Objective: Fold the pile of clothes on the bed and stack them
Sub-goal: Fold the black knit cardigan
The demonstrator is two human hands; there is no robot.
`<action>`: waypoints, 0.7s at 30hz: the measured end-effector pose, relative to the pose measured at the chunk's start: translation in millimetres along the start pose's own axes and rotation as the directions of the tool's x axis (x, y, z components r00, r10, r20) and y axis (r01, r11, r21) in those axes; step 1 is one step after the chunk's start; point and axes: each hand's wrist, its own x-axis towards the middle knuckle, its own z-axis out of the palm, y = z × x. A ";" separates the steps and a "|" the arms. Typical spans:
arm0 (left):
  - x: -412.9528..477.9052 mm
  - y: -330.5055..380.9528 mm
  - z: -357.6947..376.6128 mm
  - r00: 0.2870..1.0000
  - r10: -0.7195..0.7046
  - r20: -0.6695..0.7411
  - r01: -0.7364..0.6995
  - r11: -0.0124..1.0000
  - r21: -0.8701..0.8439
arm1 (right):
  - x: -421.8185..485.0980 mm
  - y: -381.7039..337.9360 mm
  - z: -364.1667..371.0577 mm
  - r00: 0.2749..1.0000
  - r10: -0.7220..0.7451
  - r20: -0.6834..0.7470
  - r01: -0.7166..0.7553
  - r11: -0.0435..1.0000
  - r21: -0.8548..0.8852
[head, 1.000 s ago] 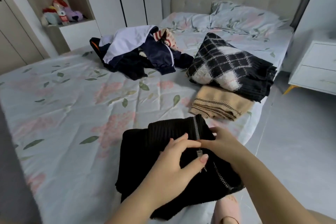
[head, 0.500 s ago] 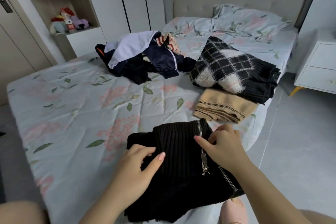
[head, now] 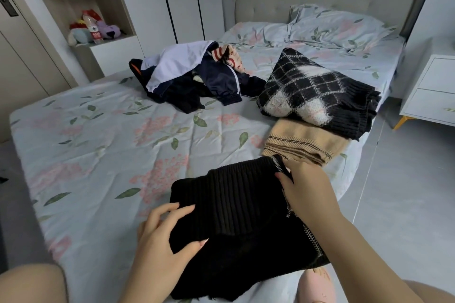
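The black ribbed sweater (head: 236, 204) lies at the near edge of the bed (head: 98, 155), folded into a thick bundle, its metal zipper (head: 312, 238) running down its right side. The left hand (head: 165, 233) grips the sweater's left edge, fingers curled over the top of the fold and thumb pressed against the knit. The right hand (head: 307, 194) rests on the sweater's upper right corner, fingertips pinching the cloth beside the zipper teeth.

Just beyond the black sweater, touching its far right corner or very nearly so, sits a folded tan sweater (head: 302, 142) with dark stripes at its hem. A folded black-and-white diamond-patterned sweater (head: 315, 91) lies on the tan one's far part. Farther back from the black sweater and to its left, a loose pile of clothes (head: 197, 74) in navy, white and red stripes lies unfolded. Well beyond the black sweater, a flowered pillow (head: 332, 24) leans by the headboard. Off to the sweater's far right stands a white nightstand (head: 433, 91). Below the black sweater, on the floor, a pink slipper (head: 315, 285) shows.
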 end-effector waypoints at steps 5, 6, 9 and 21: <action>-1.5 -7.8 -2.4 0.999 0.045 0.020 -0.044 0.999 -0.028 | 4.7 8.3 -5.2 0.996 0.094 -0.010 -0.093 0.995 0.047; -0.9 -8.9 -3.2 0.999 0.042 0.021 -0.040 0.997 -0.068 | 5.6 9.9 -6.6 0.995 0.099 -0.026 -0.097 0.993 0.062; -0.4 -8.1 -7.5 0.998 0.020 0.066 -0.010 0.989 -0.145 | 8.0 13.8 -10.2 0.995 0.084 -0.049 -0.078 0.990 0.116; -29.3 -11.2 -2.3 0.936 0.325 0.136 -0.335 0.940 0.060 | 6.0 51.4 -14.7 0.863 0.234 0.448 -0.320 0.939 0.126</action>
